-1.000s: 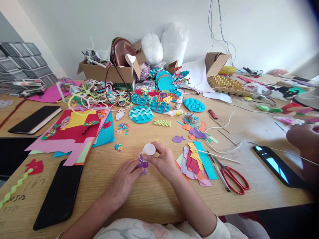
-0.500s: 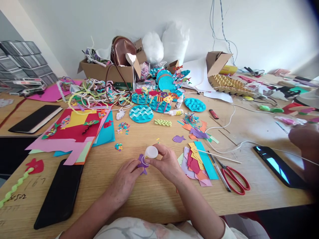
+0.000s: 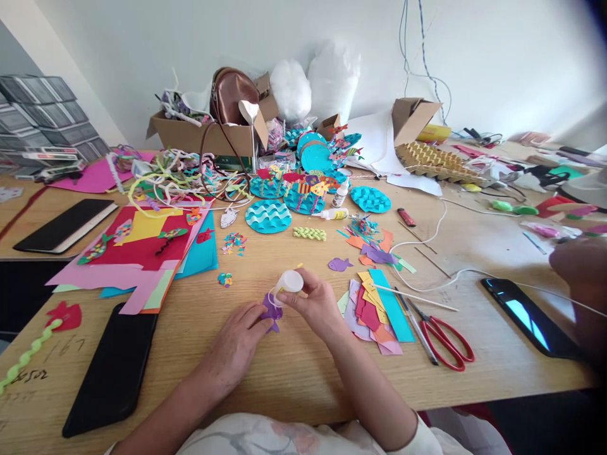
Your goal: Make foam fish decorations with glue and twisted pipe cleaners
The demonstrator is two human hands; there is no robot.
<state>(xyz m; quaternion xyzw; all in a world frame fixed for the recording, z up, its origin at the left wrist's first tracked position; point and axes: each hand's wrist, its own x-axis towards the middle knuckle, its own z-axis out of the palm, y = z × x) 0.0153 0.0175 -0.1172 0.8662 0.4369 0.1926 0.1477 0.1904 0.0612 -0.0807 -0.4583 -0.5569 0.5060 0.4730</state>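
My right hand (image 3: 318, 302) grips a small white glue bottle (image 3: 290, 283), tipped with its base up. The nozzle end is lowered toward a purple paper fish (image 3: 272, 308) on the table. Wet-looking shine shows on the fish. My left hand (image 3: 239, 341) pins the fish at its edge, thumb and fingertips closed on it. Beyond my hands lies a second purple paper fish (image 3: 339, 264). A small heap of coloured paper dots (image 3: 226, 279) sits to the left, with more paper bits (image 3: 234, 242) behind it.
Paper strips (image 3: 374, 313), a pen (image 3: 422, 335) and red-handled scissors (image 3: 448, 341) lie to the right. Dark phones (image 3: 114, 373) (image 3: 526, 316) flank me. Blue discs (image 3: 268, 217) and a cardboard box (image 3: 203, 136) stand behind. Another person's blurred hand (image 3: 576, 265) is at far right.
The glue bottle has shifted slightly right and up over the fish, with my right hand moving along. My left hand stays on the fish.
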